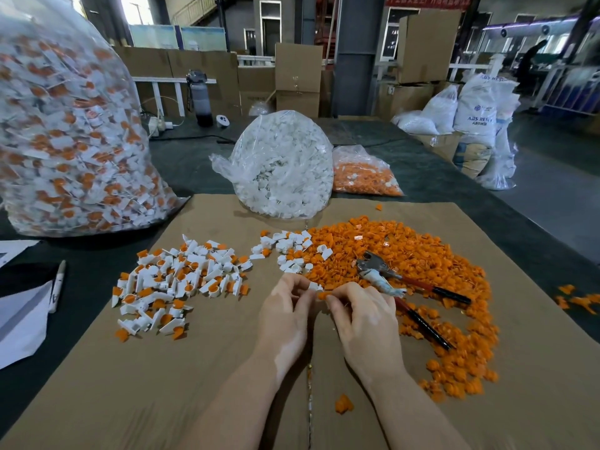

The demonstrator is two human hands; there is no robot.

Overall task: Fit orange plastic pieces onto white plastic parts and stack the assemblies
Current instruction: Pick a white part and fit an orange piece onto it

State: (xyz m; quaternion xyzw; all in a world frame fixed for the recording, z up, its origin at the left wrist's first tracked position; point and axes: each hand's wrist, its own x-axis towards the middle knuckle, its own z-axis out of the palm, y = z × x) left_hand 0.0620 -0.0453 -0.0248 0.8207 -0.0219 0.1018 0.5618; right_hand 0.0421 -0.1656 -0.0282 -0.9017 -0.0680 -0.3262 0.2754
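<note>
cardboard (227, 368): both hands' fingers (300, 287) pinch parts (319, 290).

A single head-worn wide-angle camera is looking forward and down over the desk (487, 177), close above both hands, with the warehouse stretching toward 12 o'clock.

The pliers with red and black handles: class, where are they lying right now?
The pliers lie on the orange pieces, right of centre on the cardboard, just beyond the right hand.
</note>
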